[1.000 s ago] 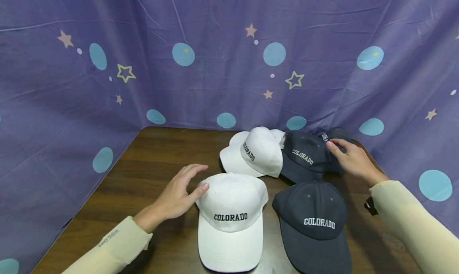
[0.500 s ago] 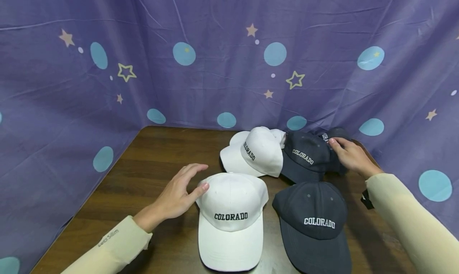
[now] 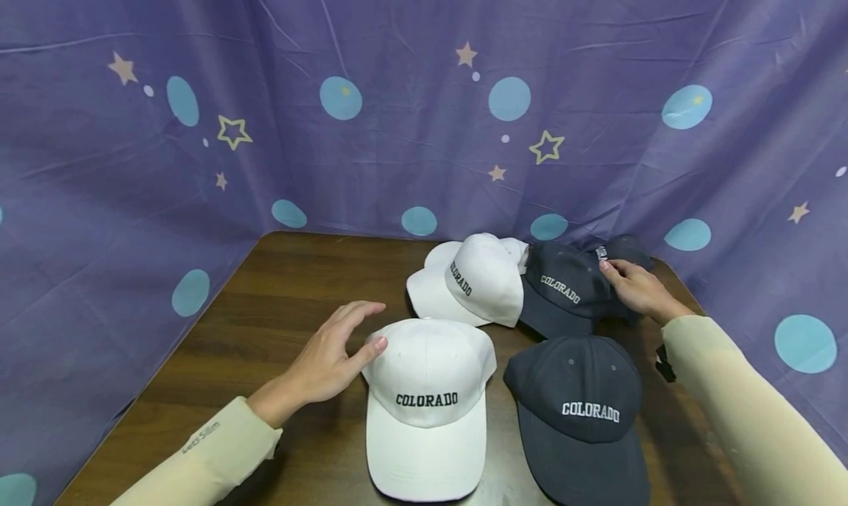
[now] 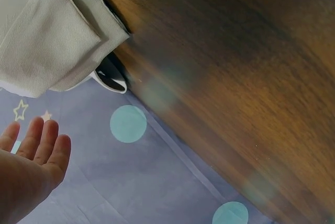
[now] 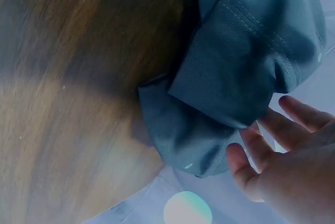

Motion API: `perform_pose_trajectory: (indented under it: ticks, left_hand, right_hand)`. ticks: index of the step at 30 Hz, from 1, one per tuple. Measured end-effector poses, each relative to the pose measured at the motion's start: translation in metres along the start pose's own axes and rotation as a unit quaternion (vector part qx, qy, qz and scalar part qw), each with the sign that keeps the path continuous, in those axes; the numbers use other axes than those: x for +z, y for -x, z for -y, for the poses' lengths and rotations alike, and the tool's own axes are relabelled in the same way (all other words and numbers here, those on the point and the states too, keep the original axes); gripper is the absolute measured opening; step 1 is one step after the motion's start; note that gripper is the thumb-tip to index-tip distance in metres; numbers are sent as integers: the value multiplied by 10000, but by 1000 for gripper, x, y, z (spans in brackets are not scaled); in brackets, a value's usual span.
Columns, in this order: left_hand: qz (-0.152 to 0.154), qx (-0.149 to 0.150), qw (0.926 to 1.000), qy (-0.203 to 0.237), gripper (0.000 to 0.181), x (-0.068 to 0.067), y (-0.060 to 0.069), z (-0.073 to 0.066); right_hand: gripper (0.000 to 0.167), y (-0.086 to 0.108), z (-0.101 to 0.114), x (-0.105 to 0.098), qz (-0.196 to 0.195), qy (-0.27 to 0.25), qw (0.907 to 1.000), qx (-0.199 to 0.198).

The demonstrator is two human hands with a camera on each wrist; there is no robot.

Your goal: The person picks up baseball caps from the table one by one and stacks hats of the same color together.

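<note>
A white baseball cap (image 3: 426, 381) lettered COLORADO lies at the front. Beside its left edge my left hand (image 3: 324, 355) is spread, the thumb tip against or just over the crown; in the left wrist view its fingers (image 4: 46, 143) are loose. My right hand (image 3: 639, 289) is at the back right, thumb and forefinger pinching the dark baseball cap (image 3: 629, 250) behind another dark cap (image 3: 563, 285). In the right wrist view the fingertips (image 5: 238, 156) meet the dark cloth (image 5: 235, 72); the thumb is hidden there.
Another dark cap (image 3: 583, 410) lies front right, brim toward me. White caps (image 3: 483, 278) overlap at the back, touching the dark ones. The wooden table (image 3: 285, 285) ends at a purple star-patterned curtain (image 3: 397, 160).
My right hand shifted slightly right, then back left, and the rearmost dark cap moved a little with it. The left hand and front caps kept their places.
</note>
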State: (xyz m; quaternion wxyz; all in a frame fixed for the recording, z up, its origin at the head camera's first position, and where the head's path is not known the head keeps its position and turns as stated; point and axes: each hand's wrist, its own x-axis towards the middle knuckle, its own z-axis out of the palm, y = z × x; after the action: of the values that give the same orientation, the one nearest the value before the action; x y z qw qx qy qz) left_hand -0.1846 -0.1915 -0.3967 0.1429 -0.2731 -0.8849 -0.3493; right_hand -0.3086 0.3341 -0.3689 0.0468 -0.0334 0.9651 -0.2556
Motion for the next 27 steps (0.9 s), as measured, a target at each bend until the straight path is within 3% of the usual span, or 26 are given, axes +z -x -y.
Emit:
perform_pose_trajectory:
  ticks: [7,18,22,27]
  left_hand:
    - [-7,26,10000,1,52,0,-1,0]
    - [29,61,10000,34,52,1,-3,1]
    - [43,35,10000,37,52,1,-3,1]
    - [63,-24,10000,57,53,1,-3,-1]
  right_hand:
    - [91,2,1,-1,123,-17,9996,236]
    - [102,6,-16,-10,752,-1123,9876,795]
    - [94,6,-18,-11,762,-1623,9805,805]
    - [96,3,-16,-11,871,-2120,9706,729]
